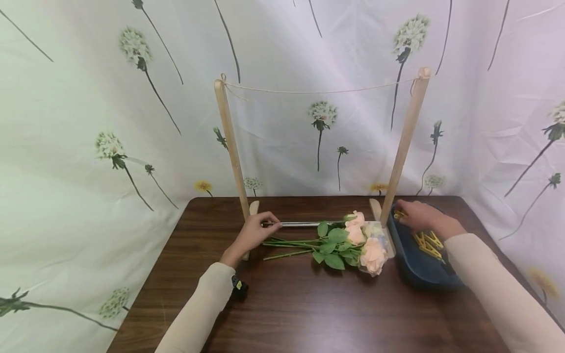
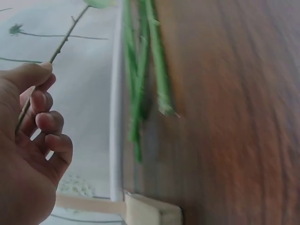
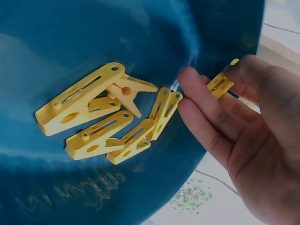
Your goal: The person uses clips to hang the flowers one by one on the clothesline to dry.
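Observation:
My left hand (image 1: 257, 231) pinches a thin brown-green flower stem (image 2: 68, 36) between thumb and fingertips, near the left post of a wooden frame. A green leaf (image 2: 99, 3) on that stem shows at the top of the left wrist view. Over the blue basin (image 1: 402, 259), my right hand (image 1: 423, 218) holds a yellow clothespin (image 3: 219, 86) between thumb and fingers. Several more yellow clothespins (image 3: 79, 101) lie in the basin. Peach artificial roses (image 1: 372, 256) lie on the table, their green stems (image 1: 289, 254) pointing left toward my left hand.
A string (image 1: 318, 91) hangs between the left post (image 1: 232, 142) and the right post (image 1: 406, 147). A pale bar (image 1: 302, 224) runs low behind the roses. The basin stands beside the right post on the brown table (image 1: 291, 309). A dandelion-print cloth (image 1: 282, 147) hangs behind.

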`<move>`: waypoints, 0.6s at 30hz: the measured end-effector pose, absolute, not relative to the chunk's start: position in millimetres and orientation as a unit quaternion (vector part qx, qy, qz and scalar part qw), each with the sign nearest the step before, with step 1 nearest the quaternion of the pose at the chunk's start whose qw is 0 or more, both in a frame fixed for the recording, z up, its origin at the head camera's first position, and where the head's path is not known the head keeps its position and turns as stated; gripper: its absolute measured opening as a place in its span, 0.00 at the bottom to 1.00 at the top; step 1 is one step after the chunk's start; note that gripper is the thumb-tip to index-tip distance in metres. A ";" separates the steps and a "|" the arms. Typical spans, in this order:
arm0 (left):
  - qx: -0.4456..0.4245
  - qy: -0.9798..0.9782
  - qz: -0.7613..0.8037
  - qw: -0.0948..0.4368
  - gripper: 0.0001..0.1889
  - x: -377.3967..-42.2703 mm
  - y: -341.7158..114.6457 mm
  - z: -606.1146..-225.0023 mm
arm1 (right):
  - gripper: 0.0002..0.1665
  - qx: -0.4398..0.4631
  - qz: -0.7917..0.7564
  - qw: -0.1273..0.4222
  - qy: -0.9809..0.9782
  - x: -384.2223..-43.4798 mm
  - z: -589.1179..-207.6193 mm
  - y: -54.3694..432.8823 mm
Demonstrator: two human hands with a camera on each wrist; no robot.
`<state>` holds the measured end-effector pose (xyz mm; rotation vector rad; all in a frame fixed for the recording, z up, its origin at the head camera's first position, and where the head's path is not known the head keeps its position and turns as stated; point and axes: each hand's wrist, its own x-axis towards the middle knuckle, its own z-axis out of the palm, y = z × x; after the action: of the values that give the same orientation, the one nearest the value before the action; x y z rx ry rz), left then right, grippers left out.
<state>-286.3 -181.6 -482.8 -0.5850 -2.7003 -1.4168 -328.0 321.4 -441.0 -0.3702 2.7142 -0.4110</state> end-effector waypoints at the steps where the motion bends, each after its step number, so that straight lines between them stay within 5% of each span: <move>1: -0.178 -0.862 -0.475 0.014 0.05 -285.8 -181.0 -480.2 | 0.23 -0.132 -0.148 0.180 0.963 -328.1 -441.2 322.9; 10: -0.135 -0.805 -0.578 -0.014 0.11 -282.9 -172.4 -462.8 | 0.26 -0.120 -0.227 0.157 0.954 -322.0 -441.8 331.7; 18: -0.209 -0.718 -0.663 0.023 0.13 -281.5 -155.8 -451.3 | 0.26 -0.128 -0.261 0.122 0.949 -317.6 -426.9 335.2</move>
<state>-281.5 -155.8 -451.3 -0.6464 -2.2239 -2.0541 -317.6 335.2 -426.9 -0.3739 2.7704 -0.7617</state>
